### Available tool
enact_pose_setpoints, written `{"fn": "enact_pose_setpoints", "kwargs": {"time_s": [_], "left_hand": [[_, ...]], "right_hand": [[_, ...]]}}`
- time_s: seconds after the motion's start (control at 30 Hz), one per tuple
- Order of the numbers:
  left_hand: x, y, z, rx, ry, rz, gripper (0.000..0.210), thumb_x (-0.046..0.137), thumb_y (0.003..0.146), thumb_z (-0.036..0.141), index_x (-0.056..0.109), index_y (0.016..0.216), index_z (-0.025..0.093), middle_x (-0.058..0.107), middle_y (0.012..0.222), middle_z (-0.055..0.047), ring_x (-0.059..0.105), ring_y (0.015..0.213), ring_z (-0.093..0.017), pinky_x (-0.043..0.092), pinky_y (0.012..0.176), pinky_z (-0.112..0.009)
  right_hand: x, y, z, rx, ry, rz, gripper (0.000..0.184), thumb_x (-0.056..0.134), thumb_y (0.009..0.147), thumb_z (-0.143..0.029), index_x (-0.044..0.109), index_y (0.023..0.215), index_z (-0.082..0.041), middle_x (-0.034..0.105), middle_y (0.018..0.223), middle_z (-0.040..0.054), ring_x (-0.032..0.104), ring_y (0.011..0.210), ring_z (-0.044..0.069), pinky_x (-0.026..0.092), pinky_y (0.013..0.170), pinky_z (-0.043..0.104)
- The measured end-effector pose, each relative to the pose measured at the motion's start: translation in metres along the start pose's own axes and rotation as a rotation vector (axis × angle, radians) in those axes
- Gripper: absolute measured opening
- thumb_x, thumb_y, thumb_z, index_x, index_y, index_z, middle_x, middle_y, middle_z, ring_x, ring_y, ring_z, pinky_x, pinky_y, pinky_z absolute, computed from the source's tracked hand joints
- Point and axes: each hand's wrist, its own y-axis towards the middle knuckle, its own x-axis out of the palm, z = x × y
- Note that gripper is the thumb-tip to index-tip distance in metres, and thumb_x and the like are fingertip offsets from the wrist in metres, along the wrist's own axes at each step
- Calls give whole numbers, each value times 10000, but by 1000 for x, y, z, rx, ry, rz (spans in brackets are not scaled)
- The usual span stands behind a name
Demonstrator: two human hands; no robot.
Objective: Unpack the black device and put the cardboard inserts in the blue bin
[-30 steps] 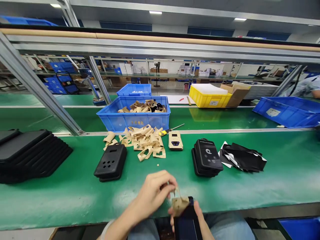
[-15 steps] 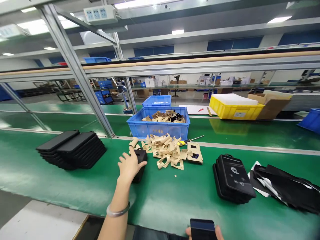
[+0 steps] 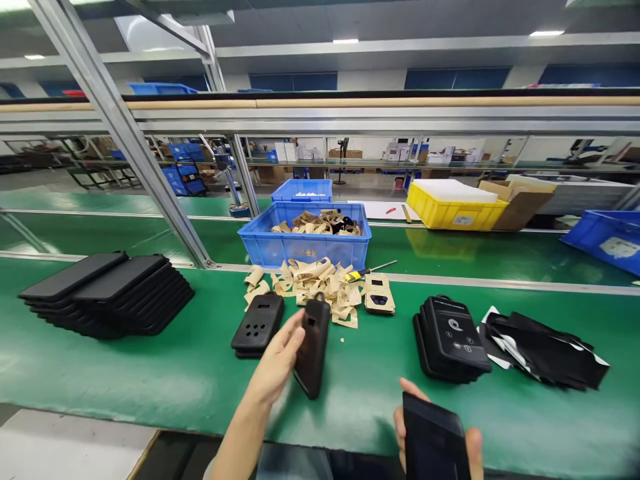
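My left hand [image 3: 278,360] grips a black perforated cover [image 3: 313,347], lifted off the green table [image 3: 150,373] and tilted on edge. Just left of it lies a small stack of the same black covers [image 3: 257,323]. My right hand [image 3: 434,433] holds a flat dark device [image 3: 434,443] at the near table edge. Behind them lies a heap of tan paper cut-outs [image 3: 315,285].
A blue bin [image 3: 306,245] of tan cut-outs stands behind the heap, with a screwdriver [image 3: 369,271] beside it. Black trays [image 3: 107,293] are stacked at left. A stack of black printed panels [image 3: 453,337] and loose black sheets [image 3: 543,350] lie at right. A yellow bin [image 3: 457,212] stands further back.
My left hand reached out to the stack of black covers, took one and drew it back toward me. My right hand raised the dark device higher into view. The tan piece is gone.
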Motion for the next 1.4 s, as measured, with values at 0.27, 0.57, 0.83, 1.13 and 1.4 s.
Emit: {"fn": "enact_pose_setpoints", "kwargs": {"time_s": [0.27,0.57,0.83,1.13,1.4], "left_hand": [[70,-62,4,-465,-866,-443,368,718,776,253,655,1125,154,733,942,-81,652,756,-138,496,688,-215],[90,-77,8,-470,-886,-442,358,528,941,388,604,1215,171,714,1058,-101,663,911,-199,508,795,-280],[92,-81,9,-490,-926,-433,338,486,965,368,609,1207,168,720,1076,-100,667,885,-176,515,783,-270],[93,-84,12,-542,-968,-411,349,445,981,365,625,1171,135,725,1081,-116,681,916,-196,519,781,-277],[92,-83,11,-521,-917,-385,364,447,976,396,612,1194,157,706,1126,-95,653,968,-201,495,807,-281]], "right_hand": [[4,2,-43,-199,-371,139,515,745,745,-504,582,1215,-369,481,735,-25,344,472,57,301,375,144],[20,2,-41,-118,-948,157,578,629,844,-553,506,1287,-204,270,499,-117,242,378,41,266,338,132],[12,8,-36,-110,-1008,122,579,621,830,-570,544,1272,-204,254,512,-112,241,353,47,218,310,159],[13,5,-34,-194,-1136,123,465,563,886,-528,559,1255,-246,362,780,-40,334,398,21,226,330,189],[10,5,-34,-259,-1197,116,417,568,893,-500,588,1252,-289,353,818,-33,351,455,37,258,398,216]]}}
